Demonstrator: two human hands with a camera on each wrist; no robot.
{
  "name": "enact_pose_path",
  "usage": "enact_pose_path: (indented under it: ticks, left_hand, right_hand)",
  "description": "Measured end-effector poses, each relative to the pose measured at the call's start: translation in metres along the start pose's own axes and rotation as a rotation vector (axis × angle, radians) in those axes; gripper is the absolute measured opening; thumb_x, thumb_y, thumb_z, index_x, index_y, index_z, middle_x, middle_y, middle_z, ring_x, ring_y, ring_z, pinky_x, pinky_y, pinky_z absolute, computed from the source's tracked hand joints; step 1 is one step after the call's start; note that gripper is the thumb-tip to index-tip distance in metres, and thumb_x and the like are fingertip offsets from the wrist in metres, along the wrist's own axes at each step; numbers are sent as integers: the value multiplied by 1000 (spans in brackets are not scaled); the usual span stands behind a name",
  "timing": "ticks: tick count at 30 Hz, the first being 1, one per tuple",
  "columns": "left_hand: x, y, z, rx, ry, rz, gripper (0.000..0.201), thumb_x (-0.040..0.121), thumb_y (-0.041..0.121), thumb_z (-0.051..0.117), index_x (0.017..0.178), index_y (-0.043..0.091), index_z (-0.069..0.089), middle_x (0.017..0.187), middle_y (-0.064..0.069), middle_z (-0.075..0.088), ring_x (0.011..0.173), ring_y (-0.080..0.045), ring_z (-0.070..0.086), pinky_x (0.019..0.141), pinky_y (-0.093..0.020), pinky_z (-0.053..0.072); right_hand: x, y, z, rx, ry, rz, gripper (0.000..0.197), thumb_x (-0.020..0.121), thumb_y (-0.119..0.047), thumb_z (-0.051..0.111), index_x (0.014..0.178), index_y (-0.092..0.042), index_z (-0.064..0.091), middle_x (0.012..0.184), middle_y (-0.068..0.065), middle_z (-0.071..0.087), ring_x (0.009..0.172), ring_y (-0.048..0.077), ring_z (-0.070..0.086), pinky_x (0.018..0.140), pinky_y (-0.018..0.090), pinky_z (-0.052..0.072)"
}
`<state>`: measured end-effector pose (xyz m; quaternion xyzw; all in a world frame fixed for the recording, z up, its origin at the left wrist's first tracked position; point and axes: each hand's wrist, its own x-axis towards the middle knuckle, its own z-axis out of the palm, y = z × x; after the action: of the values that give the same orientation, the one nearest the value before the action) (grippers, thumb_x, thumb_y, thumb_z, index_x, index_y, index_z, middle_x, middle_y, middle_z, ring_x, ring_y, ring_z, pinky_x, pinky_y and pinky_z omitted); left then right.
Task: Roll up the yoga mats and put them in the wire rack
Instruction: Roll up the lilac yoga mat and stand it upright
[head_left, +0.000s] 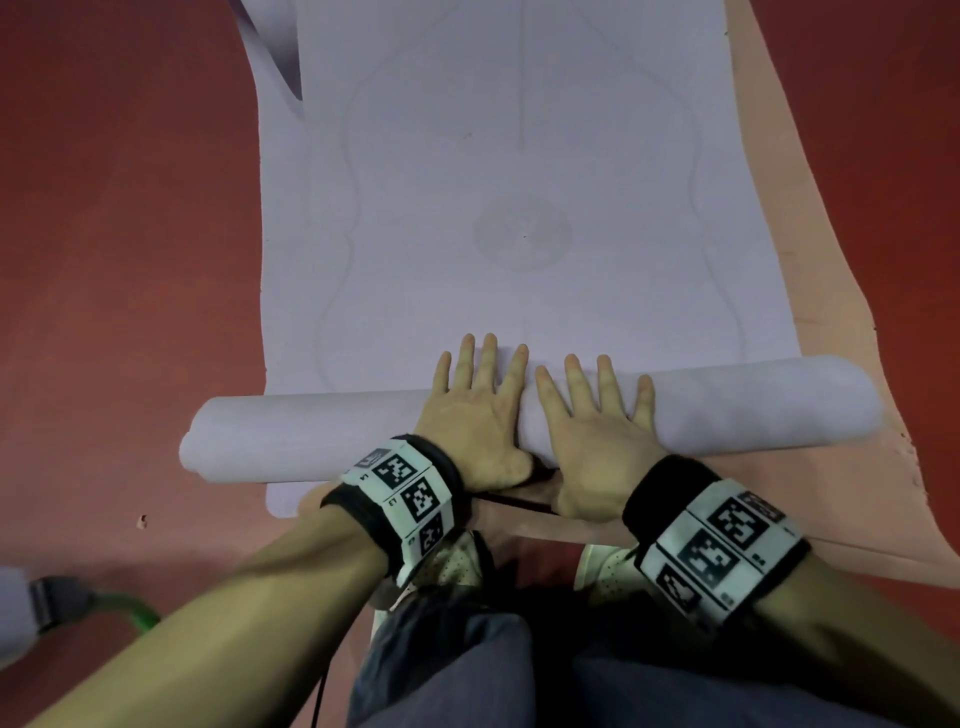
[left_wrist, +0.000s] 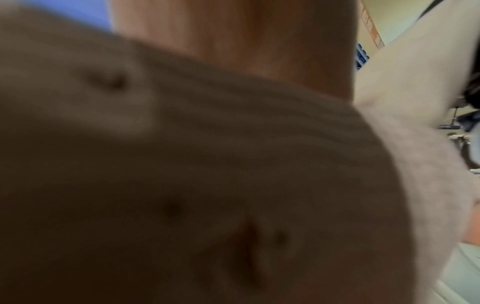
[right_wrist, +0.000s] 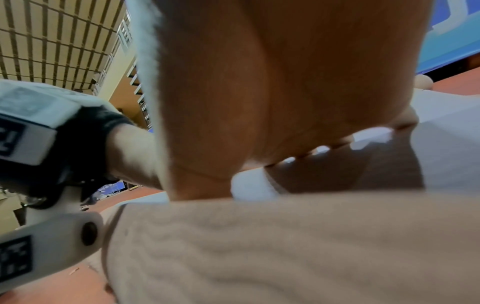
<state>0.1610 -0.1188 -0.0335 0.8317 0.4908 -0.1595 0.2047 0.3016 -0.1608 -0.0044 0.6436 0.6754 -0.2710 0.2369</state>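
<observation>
Clearly early on, both the left hand (head_left: 480, 415) and right hand (head_left: 597, 431) press flat, fingers spread, on the lavender yoga mat's roll (head_left: 753, 410) across the lower middle of the frame, most of it still unrolled above, no wire rack visible.

The head view looks steeply down on the mat (head_left: 519, 208) and both wrists. Each wrist view sits low beside its palm (very close, blurred), sharing the mat's roll (right_wrist: 259, 246).
</observation>
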Motion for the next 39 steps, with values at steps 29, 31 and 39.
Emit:
enact_pose_path:
  ticks: [29,31,39]
  left_hand:
    - [2,-13,-8,50,94,-68,115,80,55,61,157,17,-14,165,-21,-9,153,-34,-6,123,-49,-5]
    - [10,-17,-17,34,69,-64,112,80,55,61,158,19,-11,166,-19,-1,154,-31,0,124,-47,-3]
    - [16,-32,-26,43,106,-77,114,76,50,63,159,24,-11,168,-8,-9,152,-31,-20,120,-56,-13]
  right_hand:
    - [2,26,-24,10,55,19,116,81,-31,65,152,-21,-25,157,7,-35,147,27,-28,117,57,-9]
    - [2,29,-24,14,72,25,113,83,-31,63,152,-21,-25,158,6,-34,147,26,-27,117,58,-9]
    - [24,38,-53,2,26,2,104,85,-23,61,156,-21,-15,164,4,-18,151,23,-15,119,58,-3]
